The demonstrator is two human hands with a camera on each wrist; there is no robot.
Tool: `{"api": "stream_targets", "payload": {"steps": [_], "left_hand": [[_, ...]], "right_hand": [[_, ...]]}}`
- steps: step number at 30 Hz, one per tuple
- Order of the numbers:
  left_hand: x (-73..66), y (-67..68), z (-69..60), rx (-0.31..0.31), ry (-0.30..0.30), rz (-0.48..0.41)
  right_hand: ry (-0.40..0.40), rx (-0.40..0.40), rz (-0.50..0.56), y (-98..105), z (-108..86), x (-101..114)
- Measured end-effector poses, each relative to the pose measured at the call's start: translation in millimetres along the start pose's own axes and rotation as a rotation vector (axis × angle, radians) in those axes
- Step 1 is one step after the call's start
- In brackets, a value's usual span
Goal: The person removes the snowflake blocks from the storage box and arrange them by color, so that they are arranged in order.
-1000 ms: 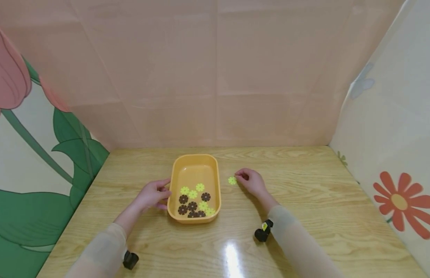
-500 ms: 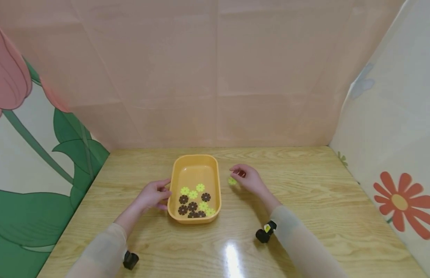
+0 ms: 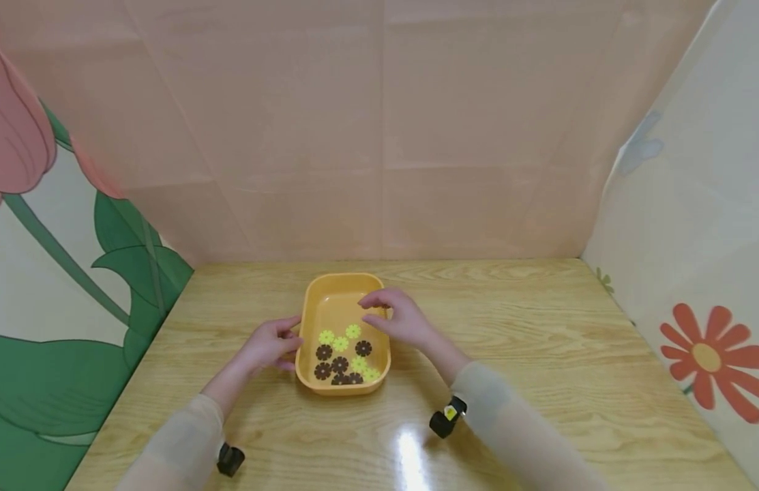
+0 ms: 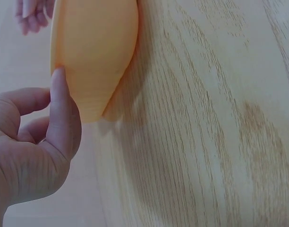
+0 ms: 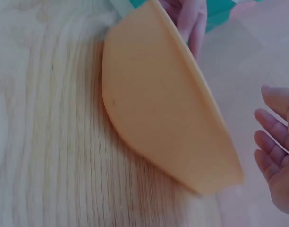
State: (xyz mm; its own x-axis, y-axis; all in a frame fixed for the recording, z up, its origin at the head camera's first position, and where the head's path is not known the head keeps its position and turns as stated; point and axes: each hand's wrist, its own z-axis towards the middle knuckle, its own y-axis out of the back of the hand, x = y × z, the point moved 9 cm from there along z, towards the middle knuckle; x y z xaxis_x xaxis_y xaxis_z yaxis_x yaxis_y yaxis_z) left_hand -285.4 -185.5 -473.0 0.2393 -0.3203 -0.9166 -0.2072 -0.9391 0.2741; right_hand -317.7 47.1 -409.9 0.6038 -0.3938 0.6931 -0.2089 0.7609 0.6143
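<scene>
A yellow-orange tray (image 3: 342, 287) on the wooden table holds several yellow-green flower-shaped pieces (image 3: 353, 331) and several dark brown ones (image 3: 324, 352). My left hand (image 3: 271, 344) holds its left edge; the left wrist view has the thumb of this hand (image 4: 36, 142) against the tray wall (image 4: 97, 47). Over the tray's right rim hovers my right hand (image 3: 400, 319), thumb and fingers spread apart. No piece shows between the fingers of this hand (image 5: 279, 146) in the right wrist view. The table spot beneath that hand is hidden.
The wooden table (image 3: 539, 341) extends around the tray. A pinkish cloth wall (image 3: 379, 136) rises behind it, with flower-patterned panels at left and right. Small black devices (image 3: 230, 459) are strapped at both wrists.
My right hand has moved left, from beside the yellow-green piece on the table to above the tray's right rim, and its fingers have spread. That piece is out of sight. My left hand stays put.
</scene>
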Motion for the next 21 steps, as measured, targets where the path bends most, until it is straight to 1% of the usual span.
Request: {"api": "stream_targets", "payload": {"steps": [3, 6, 7, 11, 15, 21], "left_hand": [[0.5, -0.1, 0.0, 0.004, 0.001, 0.0], [0.4, 0.1, -0.2, 0.002, 0.001, 0.002], [0.6, 0.1, -0.1, 0.001, 0.003, 0.003], [-0.3, -0.3, 0.3, 0.004, -0.001, 0.007], [-1.1, -0.2, 0.7, 0.01, -0.01, 0.003], [-1.8, 0.0, 1.0, 0.014, -0.015, 0.006]], "right_hand": [[0.047, 0.026, -0.034, -9.9, 2.8, 13.7], [0.055, 0.06, -0.037, -20.8, 5.3, 21.9], [0.045, 0.077, -0.033, -25.0, 6.4, 22.5], [-0.006, 0.168, -0.051, -43.1, 11.7, 20.7], [-0.034, 0.248, -0.084, -60.0, 17.8, 13.0], [-0.08, 0.353, -0.182, -75.2, 25.9, 4.2]]}}
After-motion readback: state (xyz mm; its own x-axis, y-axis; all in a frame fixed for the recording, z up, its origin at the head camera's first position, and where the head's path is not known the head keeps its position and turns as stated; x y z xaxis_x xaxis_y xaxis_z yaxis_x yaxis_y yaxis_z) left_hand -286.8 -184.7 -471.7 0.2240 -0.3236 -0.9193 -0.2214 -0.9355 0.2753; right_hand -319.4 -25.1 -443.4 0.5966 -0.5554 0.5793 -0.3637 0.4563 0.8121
